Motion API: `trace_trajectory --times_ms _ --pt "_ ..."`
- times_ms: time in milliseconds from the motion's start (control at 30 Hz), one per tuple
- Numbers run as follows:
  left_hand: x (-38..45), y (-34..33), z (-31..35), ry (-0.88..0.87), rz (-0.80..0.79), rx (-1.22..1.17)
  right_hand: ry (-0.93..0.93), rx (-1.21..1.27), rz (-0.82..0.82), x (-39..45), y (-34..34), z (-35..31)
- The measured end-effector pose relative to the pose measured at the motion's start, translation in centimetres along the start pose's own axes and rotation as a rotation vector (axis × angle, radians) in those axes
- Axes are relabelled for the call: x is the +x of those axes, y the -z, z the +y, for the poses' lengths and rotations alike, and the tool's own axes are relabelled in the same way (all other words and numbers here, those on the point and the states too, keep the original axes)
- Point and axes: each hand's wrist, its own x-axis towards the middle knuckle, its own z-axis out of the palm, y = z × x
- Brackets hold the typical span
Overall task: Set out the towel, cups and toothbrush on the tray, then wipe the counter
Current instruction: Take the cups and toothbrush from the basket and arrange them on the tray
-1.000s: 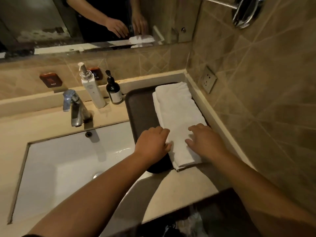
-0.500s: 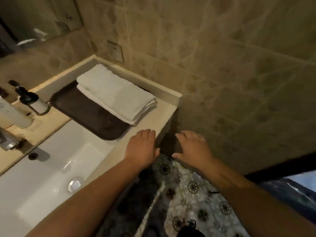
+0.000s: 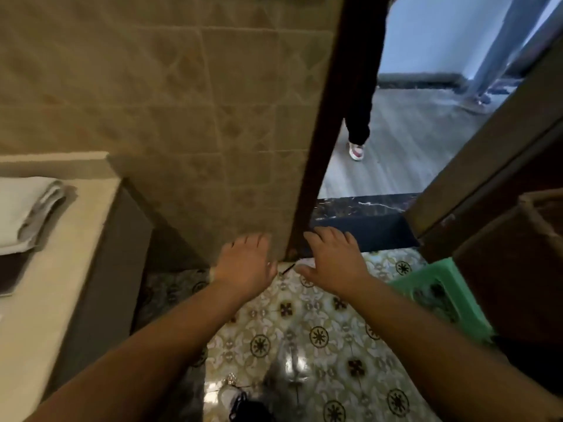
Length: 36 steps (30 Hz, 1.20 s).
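Note:
The folded white towel (image 3: 21,208) lies on the dark tray (image 3: 10,271) at the far left edge of the view, on the pale counter (image 3: 51,287). Only a corner of the tray shows. My left hand (image 3: 246,263) and my right hand (image 3: 332,258) hang side by side in the air over the patterned floor, well to the right of the counter. Both hands hold nothing, with fingers spread and palms down. No cups or toothbrush are in view.
A tiled wall (image 3: 182,117) ends at a dark door frame (image 3: 329,123). Beyond the open doorway a person's leg and shoe (image 3: 356,147) stand on grey flooring. A green plastic stool (image 3: 438,296) and a brown box (image 3: 524,263) sit at the right.
My view has swung right, from the tray and sink to the doorway. Both hands let go of the towel and moved off the counter, over the floor.

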Motion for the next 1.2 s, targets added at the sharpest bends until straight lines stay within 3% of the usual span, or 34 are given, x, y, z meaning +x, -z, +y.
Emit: trace_trajectory --times_ms 300,533,867,1200 --pt "-0.7 -3.5 25.8 -0.242 0.011 -0.059 -0.285 0.008 0.082 -18.1 -0.1 20.1" --pt "-1.5 -5.4 41.8 -0.401 -0.012 -0.114 -0.455 -0.015 0.097 -28.4 1.0 31.3" --pt "4.6 -7.8 52.5 -0.523 -0.023 -0.109 -0.591 0.002 0.126 -31.5 1.4 42.6" --pt "15.7 -9.2 60.1 -0.462 -0.053 -0.192 -0.636 0.021 0.135 -26.1 2.7 55.1"
